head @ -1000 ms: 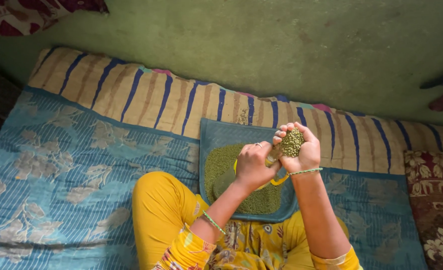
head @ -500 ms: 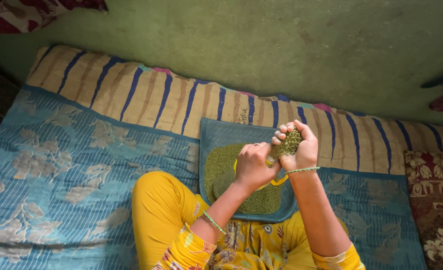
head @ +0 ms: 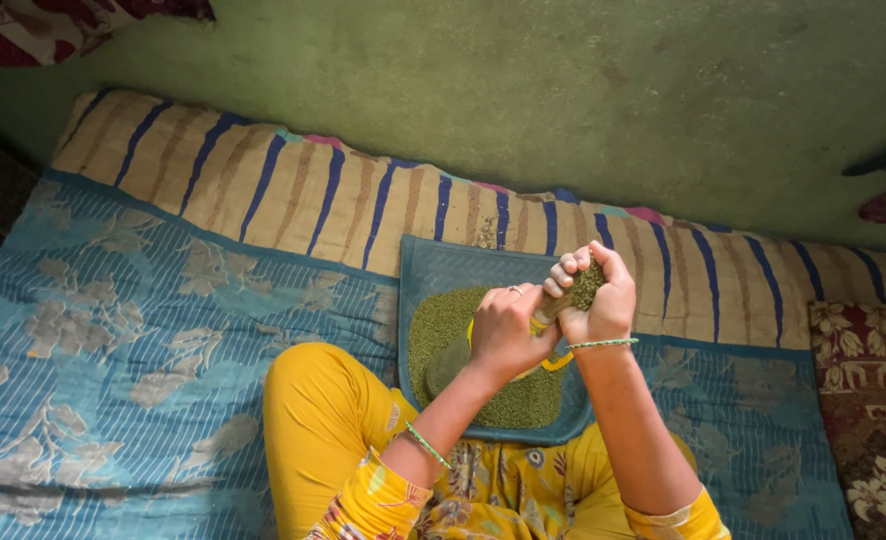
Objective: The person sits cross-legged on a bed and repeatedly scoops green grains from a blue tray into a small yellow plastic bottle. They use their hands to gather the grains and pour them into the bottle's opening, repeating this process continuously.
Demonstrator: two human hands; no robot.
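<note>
A blue tray point(head: 443, 262) lies on the bedding in front of my knees, with a heap of small green beans point(head: 441, 325) in it. My left hand point(head: 501, 330) is closed around a container with a yellow rim point(head: 559, 362), held above the tray; most of it is hidden by the hand. My right hand point(head: 597, 296) is cupped around a handful of green beans point(head: 587, 285), its fingers curling in, pressed against the left hand at the container's mouth.
I sit cross-legged in yellow clothes on a blue floral quilt point(head: 113, 330). A striped tan and blue cloth point(head: 293, 195) runs behind the tray. A green wall point(head: 563, 90) is beyond. A red floral cushion point(head: 868, 390) lies at right.
My right hand has closed tighter and the handful of beans in it has shrunk. The left hand has stayed where it was.
</note>
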